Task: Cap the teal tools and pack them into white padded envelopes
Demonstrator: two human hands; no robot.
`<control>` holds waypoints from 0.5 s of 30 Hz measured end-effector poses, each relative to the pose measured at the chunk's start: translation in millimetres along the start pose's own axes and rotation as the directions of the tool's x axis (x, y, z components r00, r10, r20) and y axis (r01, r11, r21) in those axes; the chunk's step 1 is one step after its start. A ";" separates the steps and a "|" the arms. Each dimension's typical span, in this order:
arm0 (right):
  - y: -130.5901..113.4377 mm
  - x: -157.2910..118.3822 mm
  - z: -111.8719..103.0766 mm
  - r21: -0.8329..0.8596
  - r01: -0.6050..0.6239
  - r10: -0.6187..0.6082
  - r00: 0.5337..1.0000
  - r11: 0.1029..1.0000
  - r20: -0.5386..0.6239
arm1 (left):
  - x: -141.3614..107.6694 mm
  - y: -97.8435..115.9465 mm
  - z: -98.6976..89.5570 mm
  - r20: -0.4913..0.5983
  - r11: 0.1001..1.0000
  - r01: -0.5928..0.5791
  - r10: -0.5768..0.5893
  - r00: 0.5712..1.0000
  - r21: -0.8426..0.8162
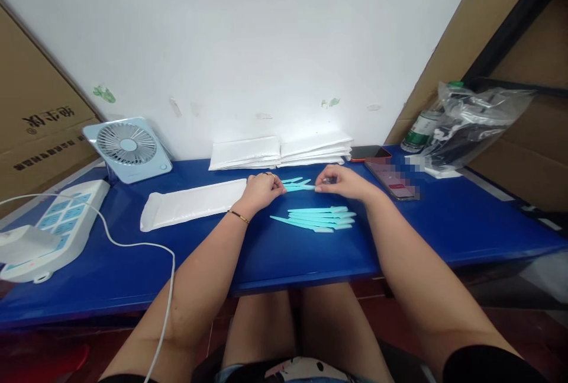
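Observation:
My left hand point(262, 190) is closed, with its fingertips pinching the left end of a turquoise eyebrow razor point(298, 187). At the other end, the thumb and finger of my right hand point(341, 183) are closed on the same razor. A couple more turquoise razors point(291, 180) lie just behind it, partly hidden by my left fingers. Nearer the table's front edge, several more razors point(322, 217) are fanned out, their wider ends to the right. A long white padded pouch point(195, 202) lies flat left of my left hand.
Two stacks of white padded pouches point(244, 152) stand against the wall on the blue table point(306, 258). A small fan point(128, 146) and a power strip point(66, 229) with a white cable are on the left. Two phones point(393, 180), a bottle point(419, 131) and a plastic bag point(474, 128) are on the right.

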State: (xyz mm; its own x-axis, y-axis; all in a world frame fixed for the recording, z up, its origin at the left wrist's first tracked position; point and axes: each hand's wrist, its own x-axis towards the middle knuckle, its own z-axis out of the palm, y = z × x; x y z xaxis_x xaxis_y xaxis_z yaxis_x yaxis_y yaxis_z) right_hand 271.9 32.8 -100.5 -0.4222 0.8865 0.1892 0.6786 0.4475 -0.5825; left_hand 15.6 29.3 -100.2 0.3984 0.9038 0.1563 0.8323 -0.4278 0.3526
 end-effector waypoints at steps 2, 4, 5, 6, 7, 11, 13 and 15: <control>-2.4 1.6 4.3 -0.007 0.023 -0.023 0.999 1.000 0.031 | 0.1 1.2 1.0 -0.007 1.000 -0.019 0.019 1.000 -0.006; -1.5 3.9 7.6 -0.019 0.016 -0.016 1.000 1.000 0.023 | 0.5 1.6 2.1 -0.044 1.000 -0.021 0.022 0.999 0.020; 0.5 4.9 7.9 -0.024 -0.004 0.005 1.000 1.000 0.005 | 0.7 0.8 2.4 -0.065 0.999 -0.009 0.012 0.998 0.037; 3.2 5.3 6.9 -0.029 -0.037 0.036 0.999 0.999 -0.019 | 0.9 -0.7 2.4 -0.082 0.999 0.007 -0.003 0.997 0.052; 6.2 5.1 4.7 -0.038 -0.073 0.072 0.996 0.997 -0.044 | 1.1 -2.6 2.2 -0.096 0.998 0.026 -0.020 0.995 0.062; 12.5 -4.3 -12.5 -0.075 -0.119 0.112 0.990 0.990 -0.087 | 0.4 -7.3 -0.7 -0.149 0.996 0.068 -0.060 0.987 0.049; 11.1 -12.4 -21.6 -0.033 -0.080 0.080 0.997 0.996 0.021 | -1.5 -3.5 -1.9 -0.148 0.999 0.041 -0.038 0.988 0.016; 9.0 -19.3 -28.1 0.016 -0.067 0.062 0.977 0.998 0.206 | -4.5 4.5 -2.1 -0.095 0.999 -0.020 0.017 0.995 -0.030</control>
State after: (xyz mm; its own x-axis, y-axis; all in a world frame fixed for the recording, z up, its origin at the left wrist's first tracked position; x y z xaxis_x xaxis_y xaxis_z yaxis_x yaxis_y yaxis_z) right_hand 303.1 23.0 -87.2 -0.4938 0.8694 -0.0139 0.6957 0.3855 -0.6061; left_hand 16.7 23.3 -97.4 0.3746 0.8932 0.2489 0.8121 -0.4456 0.3768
